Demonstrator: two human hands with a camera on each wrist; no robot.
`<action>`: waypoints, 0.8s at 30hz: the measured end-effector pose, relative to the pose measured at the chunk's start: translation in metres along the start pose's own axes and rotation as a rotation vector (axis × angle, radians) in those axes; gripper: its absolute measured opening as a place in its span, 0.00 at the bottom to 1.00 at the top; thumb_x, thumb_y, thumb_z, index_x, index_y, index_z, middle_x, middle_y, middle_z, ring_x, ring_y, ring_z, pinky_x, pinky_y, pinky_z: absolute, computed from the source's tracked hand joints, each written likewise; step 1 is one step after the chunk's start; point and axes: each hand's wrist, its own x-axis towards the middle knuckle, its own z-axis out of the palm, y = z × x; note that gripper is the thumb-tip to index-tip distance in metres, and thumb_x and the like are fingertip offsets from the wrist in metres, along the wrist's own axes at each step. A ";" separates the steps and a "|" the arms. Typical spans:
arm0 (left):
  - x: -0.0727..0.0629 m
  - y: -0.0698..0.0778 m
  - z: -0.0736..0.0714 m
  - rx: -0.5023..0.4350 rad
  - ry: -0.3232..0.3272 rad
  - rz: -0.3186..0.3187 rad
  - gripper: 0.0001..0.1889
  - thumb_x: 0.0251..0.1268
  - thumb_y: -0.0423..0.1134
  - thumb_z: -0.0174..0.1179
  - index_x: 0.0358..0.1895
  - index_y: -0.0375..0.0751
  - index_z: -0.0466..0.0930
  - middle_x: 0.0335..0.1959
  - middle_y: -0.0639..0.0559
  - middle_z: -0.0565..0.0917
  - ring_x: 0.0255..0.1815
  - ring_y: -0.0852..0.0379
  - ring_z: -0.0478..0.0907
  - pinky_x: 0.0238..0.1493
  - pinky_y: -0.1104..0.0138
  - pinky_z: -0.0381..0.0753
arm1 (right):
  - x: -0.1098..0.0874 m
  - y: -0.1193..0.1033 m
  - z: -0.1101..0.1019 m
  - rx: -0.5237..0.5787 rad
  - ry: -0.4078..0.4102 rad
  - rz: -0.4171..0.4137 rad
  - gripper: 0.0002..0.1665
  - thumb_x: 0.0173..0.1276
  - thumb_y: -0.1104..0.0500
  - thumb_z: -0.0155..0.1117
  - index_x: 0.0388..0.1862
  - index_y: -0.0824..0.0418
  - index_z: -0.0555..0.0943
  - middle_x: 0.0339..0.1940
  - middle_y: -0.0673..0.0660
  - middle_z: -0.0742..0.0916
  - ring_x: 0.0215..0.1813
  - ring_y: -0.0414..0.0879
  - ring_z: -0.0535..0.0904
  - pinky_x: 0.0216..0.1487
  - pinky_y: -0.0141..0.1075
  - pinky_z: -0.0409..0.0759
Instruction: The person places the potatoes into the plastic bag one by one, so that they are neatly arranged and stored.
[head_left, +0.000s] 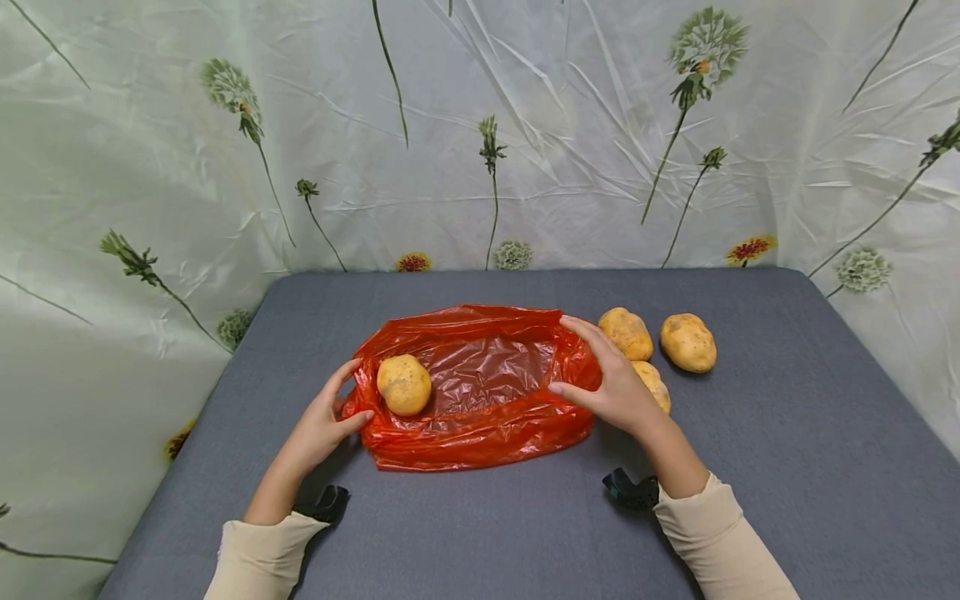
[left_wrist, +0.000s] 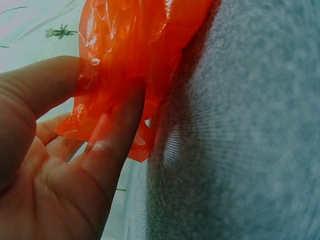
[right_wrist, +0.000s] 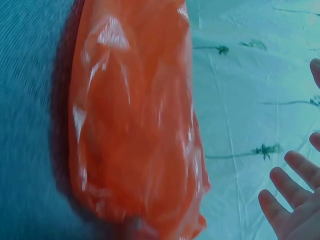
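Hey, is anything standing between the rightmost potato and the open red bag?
Yes. Between the rightmost potato and the bag lie two others, a far potato and a near potato partly hidden by the right grip. That grip also stands at the bag's right end, so the straight path looks blocked.

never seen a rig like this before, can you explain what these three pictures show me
There is no robot here, just a person's bare left hand and right hand. The wide picture comes from a camera on the person's head, looking forward and down; the close ones come from cameras on the left and right wrists. On the grey, cloth-like table lie a crumpled, shiny red plastic bag, a round yellow potato in its open mouth, and three more potatoes to the right. The left hand touches the bag's left end, thumb and fingers spread around it. The right hand is spread at the other end; contact there is unclear. Neither holds a potato.
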 end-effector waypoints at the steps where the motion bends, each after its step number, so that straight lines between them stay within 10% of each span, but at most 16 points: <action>1: 0.000 0.000 0.000 0.003 0.001 0.001 0.40 0.55 0.28 0.61 0.69 0.43 0.48 0.41 0.32 0.74 0.26 0.57 0.76 0.23 0.65 0.75 | -0.002 0.001 -0.002 0.004 0.003 0.006 0.47 0.49 0.59 0.73 0.67 0.54 0.60 0.65 0.54 0.65 0.65 0.48 0.58 0.59 0.51 0.57; 24: 0.001 -0.003 0.000 -0.010 -0.003 -0.008 0.41 0.55 0.29 0.61 0.69 0.45 0.47 0.54 0.30 0.67 0.29 0.56 0.77 0.26 0.65 0.76 | -0.049 0.039 -0.050 -0.151 0.076 0.107 0.47 0.45 0.64 0.74 0.65 0.62 0.62 0.63 0.59 0.68 0.62 0.54 0.61 0.56 0.53 0.59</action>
